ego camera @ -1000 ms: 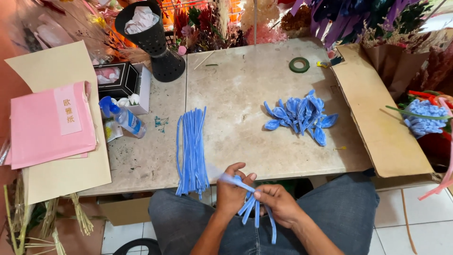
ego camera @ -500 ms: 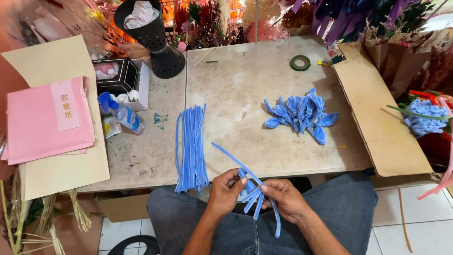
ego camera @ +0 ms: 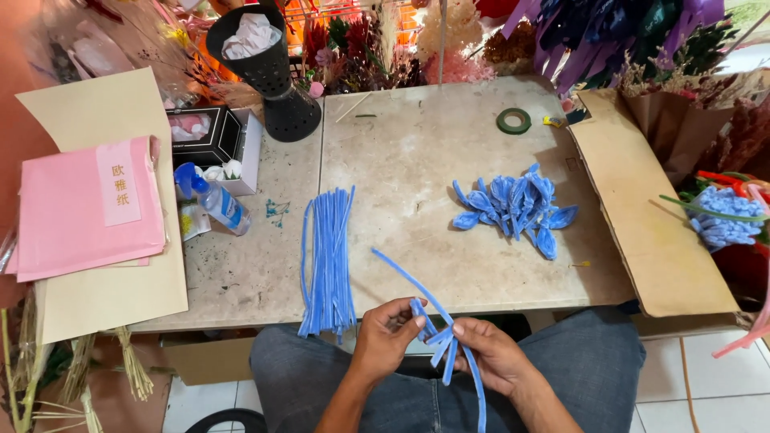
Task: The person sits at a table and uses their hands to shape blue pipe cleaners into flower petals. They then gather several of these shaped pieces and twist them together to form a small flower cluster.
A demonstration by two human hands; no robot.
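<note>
pink paper packet [ego camera: 84, 212], pale rectangular label [ego camera: 119, 184], tabletop [ego camera: 417, 160] left edge | black box [ego camera: 204, 136], clear window, beside black cone | spray bottle [ego camera: 215, 200], blue cap, white label | brown cardboard flap [ego camera: 646, 216], right

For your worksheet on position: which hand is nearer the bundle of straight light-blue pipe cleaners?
Left. The left hand is just beside the bundle; the right hand lies farther right.

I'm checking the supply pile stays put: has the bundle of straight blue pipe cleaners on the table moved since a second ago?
No. The bundle of straight blue pipe cleaners lies just left of the seam in the stone tabletop, as before.
</note>
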